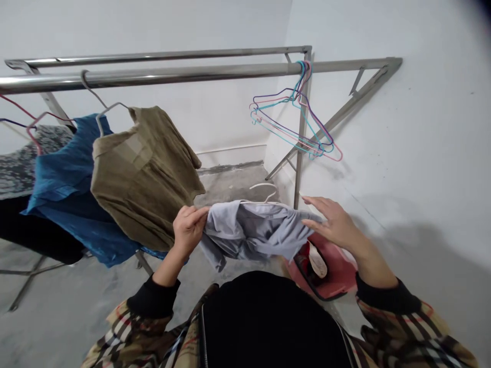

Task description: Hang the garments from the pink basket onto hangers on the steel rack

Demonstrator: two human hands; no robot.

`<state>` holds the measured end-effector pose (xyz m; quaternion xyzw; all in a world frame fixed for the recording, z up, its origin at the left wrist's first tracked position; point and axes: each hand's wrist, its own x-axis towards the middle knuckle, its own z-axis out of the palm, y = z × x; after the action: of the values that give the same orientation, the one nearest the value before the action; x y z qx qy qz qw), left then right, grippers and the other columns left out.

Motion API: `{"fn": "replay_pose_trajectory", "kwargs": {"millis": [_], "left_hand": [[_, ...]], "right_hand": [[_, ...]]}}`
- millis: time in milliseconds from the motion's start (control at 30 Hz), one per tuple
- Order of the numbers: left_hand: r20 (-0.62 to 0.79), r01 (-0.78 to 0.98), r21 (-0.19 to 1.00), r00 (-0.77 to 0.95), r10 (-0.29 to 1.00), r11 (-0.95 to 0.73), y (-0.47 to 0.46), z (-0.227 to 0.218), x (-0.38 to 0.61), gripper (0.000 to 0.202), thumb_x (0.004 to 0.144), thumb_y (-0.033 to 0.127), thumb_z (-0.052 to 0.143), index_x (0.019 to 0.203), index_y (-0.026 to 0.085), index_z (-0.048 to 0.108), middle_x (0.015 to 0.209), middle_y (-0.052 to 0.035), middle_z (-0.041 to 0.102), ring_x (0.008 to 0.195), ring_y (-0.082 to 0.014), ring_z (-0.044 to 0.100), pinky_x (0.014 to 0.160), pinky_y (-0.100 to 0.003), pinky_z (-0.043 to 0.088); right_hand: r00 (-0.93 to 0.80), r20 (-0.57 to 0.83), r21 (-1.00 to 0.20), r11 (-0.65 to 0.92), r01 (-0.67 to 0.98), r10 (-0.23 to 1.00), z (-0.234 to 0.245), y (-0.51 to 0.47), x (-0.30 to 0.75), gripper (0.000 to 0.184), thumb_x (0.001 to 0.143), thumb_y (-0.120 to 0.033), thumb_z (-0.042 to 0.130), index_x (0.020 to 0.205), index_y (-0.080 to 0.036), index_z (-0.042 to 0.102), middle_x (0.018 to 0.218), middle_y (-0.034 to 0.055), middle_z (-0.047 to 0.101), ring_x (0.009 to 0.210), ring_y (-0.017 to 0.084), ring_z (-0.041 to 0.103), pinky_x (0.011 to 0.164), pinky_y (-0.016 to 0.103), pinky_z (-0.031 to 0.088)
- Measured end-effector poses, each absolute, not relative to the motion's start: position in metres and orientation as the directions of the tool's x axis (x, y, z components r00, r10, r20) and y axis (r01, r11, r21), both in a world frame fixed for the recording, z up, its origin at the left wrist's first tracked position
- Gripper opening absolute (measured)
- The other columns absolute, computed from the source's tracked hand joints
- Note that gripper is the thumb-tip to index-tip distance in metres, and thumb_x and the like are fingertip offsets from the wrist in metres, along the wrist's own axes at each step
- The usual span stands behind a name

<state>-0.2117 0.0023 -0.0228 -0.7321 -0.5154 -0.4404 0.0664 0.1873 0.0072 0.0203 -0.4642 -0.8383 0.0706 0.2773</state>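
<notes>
The person's left hand (187,230) is closed on the left edge of a pale gray shirt (255,230), its fingers (195,217) curled tightly into the cloth at the center of the frame. The right hand (333,225) is open, with its fingers (316,209) spread and lying across the shirt's right edge, not clenched on it. The shirt hangs loosely between the hands, bunched and sagging, and a white hanger (264,191) pokes out of its top.

Below the right hand sits a pink plastic basin (337,271) holding something dark and something cream, too hidden to identify. The sleeves of a plaid jacket (406,327) with black cuffs run in from the lower corners.

At upper left, an olive shirt (141,174) and a blue garment (65,189) hang on hangers from a stainless steel drying rack (153,75). A bundle of empty pink, blue and purple wire hangers (295,122) hangs from the same rack at upper right, in front of a white wall (422,128). A concrete floor (53,291) lies below.
</notes>
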Motion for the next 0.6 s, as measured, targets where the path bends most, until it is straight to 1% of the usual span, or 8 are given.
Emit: {"fn": "replay_pose_trajectory", "kwargs": {"millis": [67,133,200,267,400,467,500,600], "left_hand": [[0.710,0.797,0.415,0.018,0.704,-0.440,0.005,-0.022,-0.218,0.024,0.090,0.031,0.053,0.087,0.020,0.074,0.059,-0.0018,0.055,0.059,-0.0152,0.049,0.060,-0.027,0.040],[0.707,0.771,0.467,-0.031,0.706,-0.433,0.008,-0.020,-0.223,0.024,0.089,0.031,0.053,0.085,0.020,0.073,0.059,-0.0018,0.056,0.060,-0.0153,0.049,0.061,-0.027,0.040],[0.697,0.740,0.516,-0.069,0.714,-0.432,0.011,-0.018,-0.227,0.024,0.088,0.032,0.053,0.084,0.020,0.074,0.059,-0.0013,0.055,0.060,-0.0152,0.050,0.061,-0.027,0.041],[0.685,0.703,0.564,-0.106,0.721,-0.433,0.014,-0.014,-0.230,0.025,0.088,0.033,0.053,0.083,0.020,0.074,0.060,-0.0010,0.056,0.061,-0.0150,0.050,0.062,-0.027,0.041],[0.670,0.579,0.673,-0.214,0.711,-0.460,0.028,-0.004,-0.233,0.021,0.085,0.035,0.059,0.079,0.020,0.073,0.066,-0.0007,0.060,0.066,-0.0136,0.054,0.066,-0.026,0.042],[0.641,0.475,0.748,-0.338,0.689,-0.463,0.039,0.001,-0.233,0.017,0.080,0.035,0.066,0.085,0.020,0.073,0.075,-0.0006,0.063,0.072,-0.0129,0.057,0.071,-0.024,0.044],[0.613,0.411,0.785,-0.410,0.675,-0.463,0.046,0.003,-0.233,0.022,0.077,0.035,0.070,0.093,0.020,0.072,0.080,-0.0005,0.064,0.076,-0.0126,0.058,0.074,-0.024,0.045],[0.488,0.190,0.864,-0.544,0.683,-0.467,0.065,-0.001,-0.234,0.055,0.069,0.034,0.077,0.120,0.021,0.061,0.094,-0.0011,0.063,0.084,-0.0123,0.060,0.080,-0.024,0.046]], "right_hand": [[-0.415,0.342,-0.461,0.535,0.708,0.843,0.016,0.012,0.196,0.042,0.087,-0.046,0.059,0.121,-0.022,0.061,0.106,0.0099,0.068,0.097,0.024,0.063,0.085,0.039,0.049],[-0.485,0.281,-0.577,0.549,0.604,0.828,0.014,0.015,0.199,0.028,0.092,-0.041,0.053,0.104,-0.020,0.067,0.089,0.0071,0.068,0.082,0.019,0.063,0.074,0.032,0.050],[-0.539,0.257,-0.669,0.550,0.499,0.802,0.015,0.015,0.196,0.027,0.093,-0.039,0.050,0.090,-0.019,0.068,0.076,0.0039,0.063,0.071,0.015,0.059,0.065,0.027,0.048],[-0.513,0.284,-0.726,0.531,0.437,0.810,0.016,0.013,0.189,0.029,0.092,-0.041,0.050,0.085,-0.019,0.067,0.071,0.0017,0.058,0.064,0.014,0.055,0.060,0.025,0.045],[-0.281,0.378,-0.797,0.464,0.387,0.882,0.020,0.008,0.169,0.034,0.089,-0.050,0.051,0.087,-0.019,0.067,0.084,0.0041,0.064,0.074,0.016,0.059,0.064,0.026,0.047],[-0.120,0.391,-0.813,0.404,0.419,0.913,0.027,0.009,0.159,0.034,0.088,-0.051,0.052,0.090,-0.019,0.067,0.080,0.0035,0.067,0.069,0.016,0.060,0.061,0.025,0.047],[-0.047,0.403,-0.813,0.381,0.440,0.914,0.032,0.011,0.154,0.034,0.088,-0.050,0.053,0.091,-0.019,0.067,0.075,0.0026,0.066,0.064,0.015,0.058,0.058,0.025,0.047],[0.076,0.521,-0.755,0.417,0.506,0.850,0.050,0.023,0.141,0.036,0.087,-0.051,0.055,0.088,-0.018,0.068,0.067,0.0025,0.065,0.057,0.015,0.056,0.055,0.025,0.046]]}}
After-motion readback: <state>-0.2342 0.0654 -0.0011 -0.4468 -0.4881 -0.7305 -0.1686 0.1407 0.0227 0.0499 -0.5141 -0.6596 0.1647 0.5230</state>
